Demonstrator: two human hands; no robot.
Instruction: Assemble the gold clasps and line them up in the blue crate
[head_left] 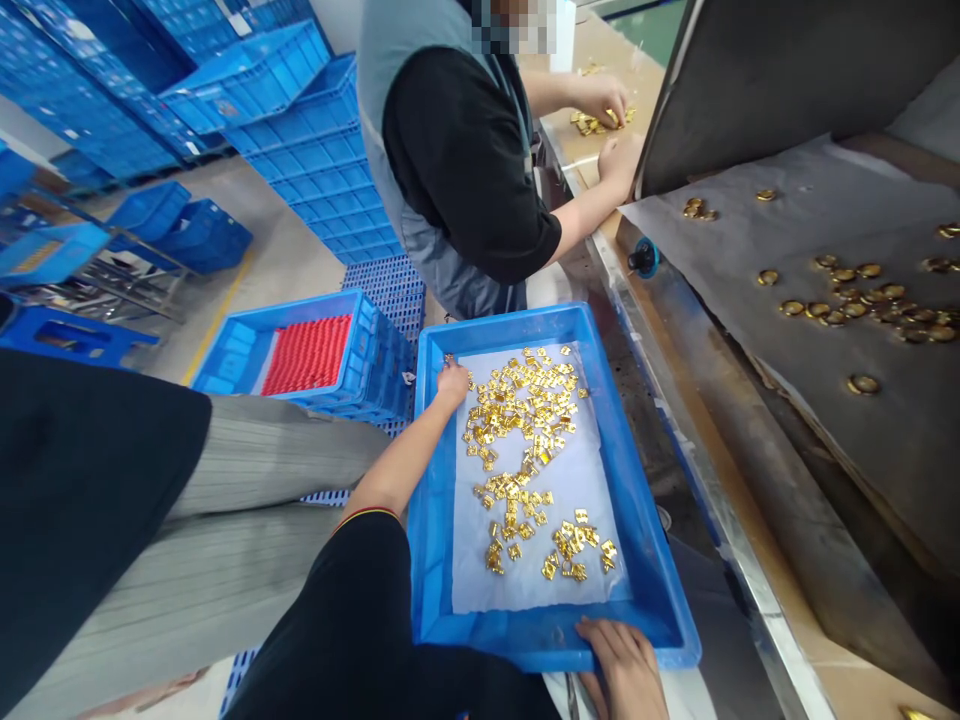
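A shallow blue tray (637,520), lined with white paper (536,590), holds many small gold-coloured metal pieces (525,400) spread loosely over it. My left hand (452,382) reaches across the tray's left wall near its far left corner. Its fingers are curled beside the edge of the gold pieces, and whatever they hold is too small to make out. At the near right, my right hand (624,668) grips the tray's near rim, fingers over the top and thumb below.
A co-worker (465,150) sits beyond the tray, hands at gold pieces on a bench. Right, round gold parts (855,295) lie on a paper-covered surface. A blue crate (352,360) of red items and stacked crates (315,150) stand left. Another person's grey trousers (262,460) are close by.
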